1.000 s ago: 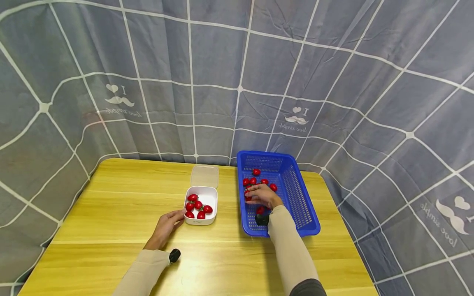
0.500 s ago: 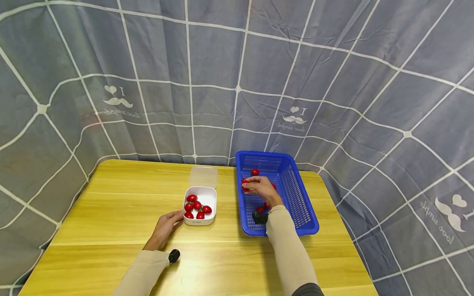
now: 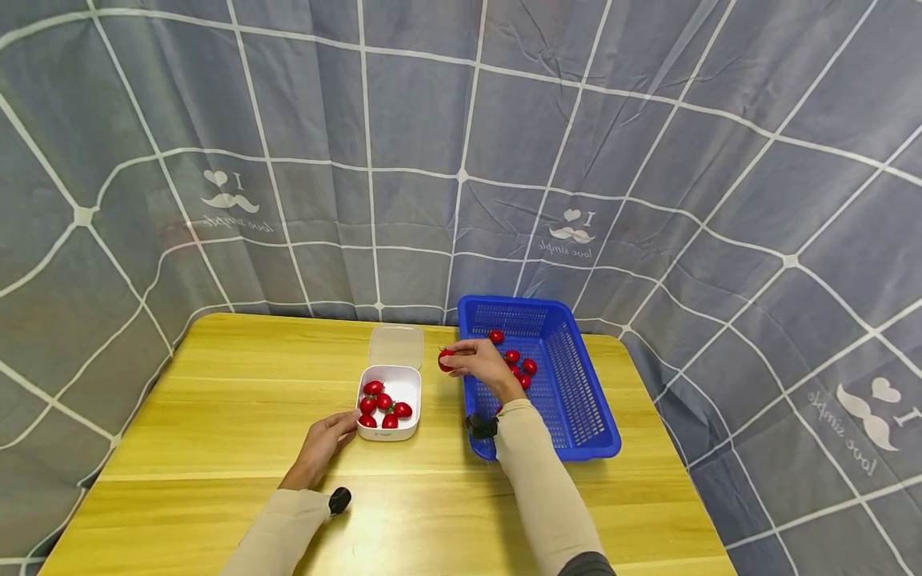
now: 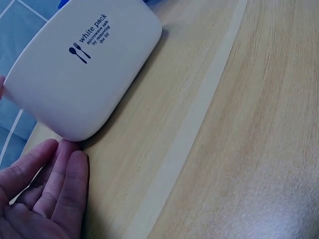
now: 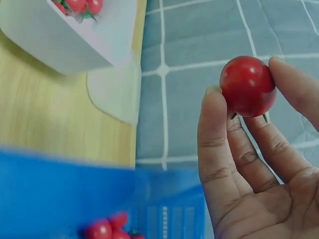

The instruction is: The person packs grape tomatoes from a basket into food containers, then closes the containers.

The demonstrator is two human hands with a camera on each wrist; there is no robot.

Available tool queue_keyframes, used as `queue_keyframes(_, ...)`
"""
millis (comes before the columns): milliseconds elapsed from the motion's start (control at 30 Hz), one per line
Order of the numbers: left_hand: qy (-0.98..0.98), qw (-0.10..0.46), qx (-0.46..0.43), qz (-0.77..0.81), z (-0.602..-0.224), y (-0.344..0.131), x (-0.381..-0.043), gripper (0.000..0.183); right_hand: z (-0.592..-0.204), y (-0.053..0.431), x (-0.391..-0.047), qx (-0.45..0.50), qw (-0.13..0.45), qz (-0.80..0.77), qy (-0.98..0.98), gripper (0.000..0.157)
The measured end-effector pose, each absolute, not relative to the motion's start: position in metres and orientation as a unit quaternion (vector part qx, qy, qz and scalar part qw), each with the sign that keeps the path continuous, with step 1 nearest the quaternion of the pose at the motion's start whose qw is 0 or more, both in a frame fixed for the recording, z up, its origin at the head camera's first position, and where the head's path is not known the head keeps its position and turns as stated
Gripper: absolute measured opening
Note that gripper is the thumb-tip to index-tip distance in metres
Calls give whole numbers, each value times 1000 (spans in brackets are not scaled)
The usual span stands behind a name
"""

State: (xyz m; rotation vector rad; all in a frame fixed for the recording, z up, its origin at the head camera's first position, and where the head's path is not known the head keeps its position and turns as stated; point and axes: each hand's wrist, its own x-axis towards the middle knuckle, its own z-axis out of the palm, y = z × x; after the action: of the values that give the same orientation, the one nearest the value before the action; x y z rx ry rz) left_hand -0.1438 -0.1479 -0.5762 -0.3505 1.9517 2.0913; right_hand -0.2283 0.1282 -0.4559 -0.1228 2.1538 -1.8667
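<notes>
My right hand (image 3: 481, 362) pinches a red cherry tomato (image 5: 247, 86) between thumb and fingers, above the left edge of a blue plastic basket (image 3: 598, 400). Green stem bits show under the tomato. Fairly straight fingers of my left hand (image 3: 326, 444) touch the near-left corner of a small white lunch box (image 4: 94, 69), with one fingertip at its rim. The box holds several cherry tomatoes (image 3: 384, 402) and bare white floor at its right. Its pale lid (image 3: 396, 346) lies folded back behind it. More tomatoes (image 3: 512, 357) lie in the basket, some hidden by my right arm.
A wooden table (image 3: 238, 400) carries the box on the left and the basket on the right, with a strip of tabletop between them. Behind and to the sides hangs a grey curtain (image 3: 418, 208) with white lines.
My right hand has taken a tomato from the basket, lifting it and moving left past the rim. My left hand and the box have stayed in place.
</notes>
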Motion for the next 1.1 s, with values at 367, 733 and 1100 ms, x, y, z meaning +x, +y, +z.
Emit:
queue_keyframes(367,674,129,-116,718,-576,-148,-144,63,-471,95,-227,-59,190,-643,739,30)
queue_keyframes(733,675,126,-117,717,-576,-148,-144,65,-490,65,-220,-48,215,-622,752,24)
queue_keyframes(1100,680,122,-121,713,-575,-147,-143,63,-506,40,-215,-29,226,-576,785,16)
